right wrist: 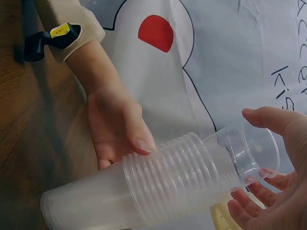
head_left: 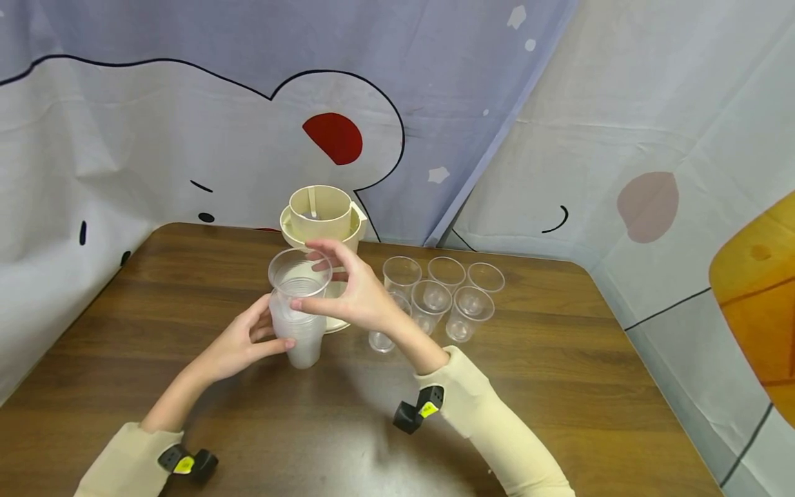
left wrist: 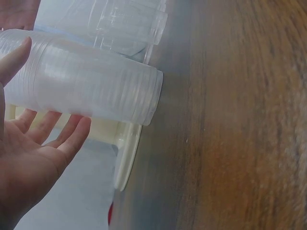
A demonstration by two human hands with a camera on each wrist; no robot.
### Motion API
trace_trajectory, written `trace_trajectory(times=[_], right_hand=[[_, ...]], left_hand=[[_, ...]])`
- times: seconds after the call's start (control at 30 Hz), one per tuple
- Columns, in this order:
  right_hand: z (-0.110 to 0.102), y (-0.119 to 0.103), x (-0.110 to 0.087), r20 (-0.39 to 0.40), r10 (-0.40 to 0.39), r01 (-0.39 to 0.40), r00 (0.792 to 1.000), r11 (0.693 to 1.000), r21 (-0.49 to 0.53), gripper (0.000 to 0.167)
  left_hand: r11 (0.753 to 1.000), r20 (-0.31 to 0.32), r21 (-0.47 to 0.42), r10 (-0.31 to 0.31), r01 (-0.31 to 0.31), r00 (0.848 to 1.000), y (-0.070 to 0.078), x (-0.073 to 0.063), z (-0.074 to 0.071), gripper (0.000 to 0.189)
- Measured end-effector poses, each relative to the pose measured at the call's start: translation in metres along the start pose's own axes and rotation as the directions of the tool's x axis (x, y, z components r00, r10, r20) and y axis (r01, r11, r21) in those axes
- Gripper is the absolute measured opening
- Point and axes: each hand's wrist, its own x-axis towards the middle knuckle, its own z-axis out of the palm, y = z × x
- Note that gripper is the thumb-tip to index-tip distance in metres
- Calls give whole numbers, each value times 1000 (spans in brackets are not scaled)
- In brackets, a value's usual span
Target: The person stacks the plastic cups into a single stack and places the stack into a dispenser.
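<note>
A tall stack of clear plastic cups (head_left: 302, 339) stands upright over the table, gripped by my left hand (head_left: 239, 339) between thumb and fingers around its side. The topmost plastic cup (head_left: 301, 266) is raised partway out of the stack, its lower part still inside. Around that cup curl the thumb and fingers of my right hand (head_left: 357, 290). In the right wrist view the raised cup (right wrist: 225, 155) sticks out beyond the ribbed rims of the stack (right wrist: 168, 177). The left wrist view shows the stack's base (left wrist: 153, 96) off the wood.
Right of the hands, several single clear cups (head_left: 430, 301) stand in two rows. A cream-coloured dispenser-like appliance (head_left: 321, 210) with a round open top stands behind the stack. The wooden table (head_left: 559, 386) ends at a printed curtain (head_left: 186, 138).
</note>
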Motion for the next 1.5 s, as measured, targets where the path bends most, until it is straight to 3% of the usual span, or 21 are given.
trace_trajectory(times=[0.9,1.5], right_hand=[[9,14,-4,19,30,-30,999,1000,-10,74],[14,22,-4,39,29,-28,999,999,-33,73]], left_hand=[[999,-1,2,34,-34,999,4,0,1,67],[1000,14,16,-21,20,1000,6,-1,0,72]])
